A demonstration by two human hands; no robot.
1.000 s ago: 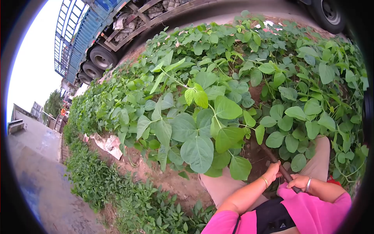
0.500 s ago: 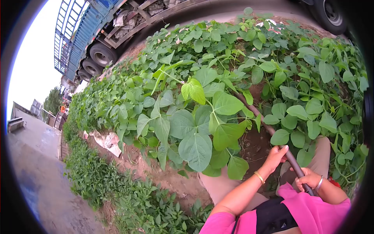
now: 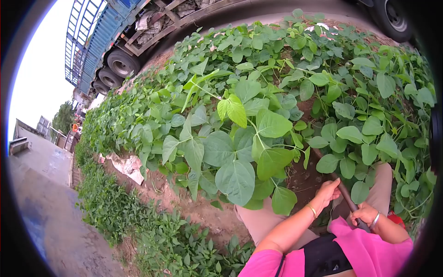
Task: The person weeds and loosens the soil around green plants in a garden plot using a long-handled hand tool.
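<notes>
A long brown wooden handle (image 3: 347,199) slants up and to the left from my lap, and its far end is hidden among the leaves and soil. My left hand (image 3: 328,192), with a gold bangle at the wrist, is closed round the middle of the handle. Nearer my body, my right hand (image 3: 364,214), with a silver bangle, grips the handle close to its end. Broad-leaved green plants (image 3: 235,180) stand in front of my knees. Bare soil (image 3: 302,184) shows between the plants beside the handle.
A blue truck (image 3: 99,44) with large wheels stands at the upper left. Another wheel (image 3: 392,18) is at the upper right. Pale crumpled sheeting (image 3: 127,168) lies on the soil. Lower bushy plants (image 3: 110,203) border a paved strip (image 3: 60,221) on the left.
The handle first slid up and left, out over the soil, with both hands moving; now it has shifted slightly back down and more of it is behind leaves. Both hands kept their hold.
</notes>
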